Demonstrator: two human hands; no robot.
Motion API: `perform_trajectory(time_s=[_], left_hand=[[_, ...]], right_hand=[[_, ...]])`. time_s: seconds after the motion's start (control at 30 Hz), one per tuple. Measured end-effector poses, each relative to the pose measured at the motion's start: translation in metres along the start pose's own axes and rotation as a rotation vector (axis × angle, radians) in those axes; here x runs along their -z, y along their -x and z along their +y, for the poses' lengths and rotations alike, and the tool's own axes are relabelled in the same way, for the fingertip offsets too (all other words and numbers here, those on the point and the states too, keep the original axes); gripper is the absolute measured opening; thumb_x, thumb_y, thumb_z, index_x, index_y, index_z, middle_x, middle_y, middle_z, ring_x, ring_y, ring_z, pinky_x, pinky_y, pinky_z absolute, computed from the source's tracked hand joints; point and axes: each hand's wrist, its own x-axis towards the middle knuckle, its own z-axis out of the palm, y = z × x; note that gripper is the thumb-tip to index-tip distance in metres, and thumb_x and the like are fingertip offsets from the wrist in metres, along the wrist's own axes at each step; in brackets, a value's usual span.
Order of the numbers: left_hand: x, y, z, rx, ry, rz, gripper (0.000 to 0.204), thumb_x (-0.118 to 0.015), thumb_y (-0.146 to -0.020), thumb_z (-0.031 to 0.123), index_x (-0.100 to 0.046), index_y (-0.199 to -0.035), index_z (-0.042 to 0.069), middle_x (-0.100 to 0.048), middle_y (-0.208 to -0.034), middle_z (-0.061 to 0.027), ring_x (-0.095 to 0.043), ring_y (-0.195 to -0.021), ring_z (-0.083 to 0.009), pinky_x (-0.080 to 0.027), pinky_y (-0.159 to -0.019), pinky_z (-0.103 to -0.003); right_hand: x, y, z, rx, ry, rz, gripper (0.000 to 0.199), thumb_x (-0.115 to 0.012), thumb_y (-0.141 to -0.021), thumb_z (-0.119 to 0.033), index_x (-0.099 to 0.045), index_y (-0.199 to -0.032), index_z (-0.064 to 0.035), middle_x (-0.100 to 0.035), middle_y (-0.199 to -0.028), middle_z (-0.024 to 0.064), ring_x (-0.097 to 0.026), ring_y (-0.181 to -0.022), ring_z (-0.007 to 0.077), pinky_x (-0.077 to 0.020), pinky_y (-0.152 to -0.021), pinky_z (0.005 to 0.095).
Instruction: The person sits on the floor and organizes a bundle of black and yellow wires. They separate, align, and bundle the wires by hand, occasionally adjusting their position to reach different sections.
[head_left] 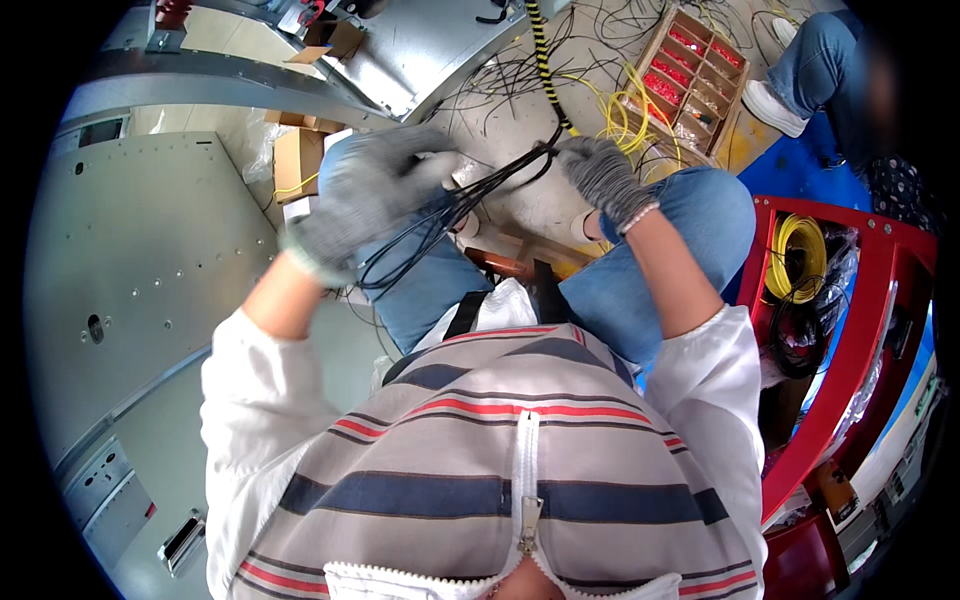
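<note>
Several thin black cables (468,197) were bunched between your hands, above the gap between your knees, their loops trailing left and near over your left thigh. Your right hand (603,178), in a grey glove, had its fingers narrowed on the bundle's right end. Your left hand (385,180) was blurred at the strands; whether it gripped any, I cannot tell. The step in hand looked like gathering or sorting the strands; the next move seemed to call for a steady right hold while the left guided the loops clear of tangles. Beyond, a black-and-yellow striped cable (542,62) ran from the far edge toward your right hand. A divided wooden tray (732,110) lay far right, near a co-worker's leg (812,68). A red rack (865,330) stood at right, a metal panel (150,250) at left.
</note>
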Motion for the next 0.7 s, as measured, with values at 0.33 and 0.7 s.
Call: perform_trajectory(time_s=[0.33,0.7], left_hand=[[-0.125,-0.080,-0.043,0.498,0.426,-0.330,0.030,-0.061,-0.073,0.029,-0.060,-0.088,0.002,-0.056,-0.067,-0.0014,-0.049,-0.056,-0.0104,-0.042,-0.056,-0.024],[-0.165,-0.075,-0.053,0.435,0.669,-0.172,0.027,-0.051,-0.078,0.015,-0.051,-0.101,0.000,-0.057,-0.067,-0.0083,-0.053,-0.051,-0.0138,-0.044,-0.049,-0.025]], right_hand=[[-0.012,0.007,0.000,0.033,0.091,0.003,0.021,-0.051,-0.074,-0.017,-0.058,-0.087,-0.0019,-0.059,-0.077,0.0161,-0.057,-0.072,0.0263,-0.0443,-0.066,0.0322],[-0.010,0.010,0.000,0.015,0.139,0.004,0.021,-0.051,-0.074,-0.016,-0.060,-0.086,-0.0014,-0.061,-0.077,0.0131,-0.058,-0.071,0.0232,-0.0449,-0.066,0.0302]])
